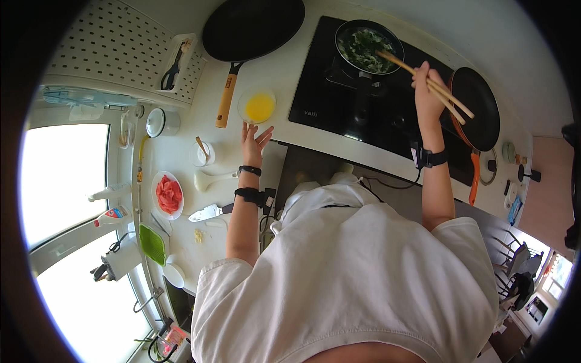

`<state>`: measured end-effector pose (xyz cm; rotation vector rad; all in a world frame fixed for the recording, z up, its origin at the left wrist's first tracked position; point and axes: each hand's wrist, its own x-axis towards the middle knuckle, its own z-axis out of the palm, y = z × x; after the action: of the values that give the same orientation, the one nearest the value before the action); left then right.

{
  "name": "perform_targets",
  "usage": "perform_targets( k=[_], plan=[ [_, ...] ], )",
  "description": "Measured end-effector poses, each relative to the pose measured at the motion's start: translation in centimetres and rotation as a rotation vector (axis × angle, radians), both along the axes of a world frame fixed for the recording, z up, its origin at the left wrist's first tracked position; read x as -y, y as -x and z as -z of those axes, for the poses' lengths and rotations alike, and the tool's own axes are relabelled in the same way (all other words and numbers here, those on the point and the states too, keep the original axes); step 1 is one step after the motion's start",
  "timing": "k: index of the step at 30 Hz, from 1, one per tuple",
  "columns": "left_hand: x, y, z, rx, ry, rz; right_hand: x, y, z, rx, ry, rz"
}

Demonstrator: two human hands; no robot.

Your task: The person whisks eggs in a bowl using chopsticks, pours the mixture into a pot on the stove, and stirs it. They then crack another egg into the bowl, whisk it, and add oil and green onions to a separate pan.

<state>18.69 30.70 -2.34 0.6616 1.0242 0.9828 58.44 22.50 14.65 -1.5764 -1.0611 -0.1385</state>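
Note:
My right hand (428, 97) grips a pair of wooden chopsticks (408, 68), whose tips reach into a small dark pot (399, 40) on the black cooktop (313, 93). Chopped leafy greens (365, 45) sit in liquid inside it, and the pot's black handle (362, 100) points towards me. On the counter to the left stands a clear glass bowl (242, 108) of beaten yellow egg (260, 107). My left hand (255, 143), its fingers spread, is at the bowl's near rim; whether the fingertips touch the glass I cannot tell.
A large black pan (254, 29) with a wooden handle lies behind the bowl. Right of the cooktop's pot rests an orange-handled frying pan (476, 109). Leftward are a plate of sliced red meat (169, 194), a white ladle (206, 180), a knife (206, 213) and a lidded enamel pot (156, 122).

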Motion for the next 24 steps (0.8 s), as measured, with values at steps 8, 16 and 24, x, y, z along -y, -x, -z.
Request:
perform_targets(
  k=[8,16,24],
  plan=[
    [3.2,0.5,-0.6,-0.099,0.141,-0.002,2.9,1.5,1.6,-0.136,0.057,0.108],
    [3.5,0.8,-1.8,-0.187,0.128,0.037,-1.3,-0.9,2.0,0.036,0.259,0.018],
    [4.6,1.0,-2.6,-0.141,0.136,-0.011,-6.8,-2.0,3.7,0.016,0.176,-0.057]
  ],
)
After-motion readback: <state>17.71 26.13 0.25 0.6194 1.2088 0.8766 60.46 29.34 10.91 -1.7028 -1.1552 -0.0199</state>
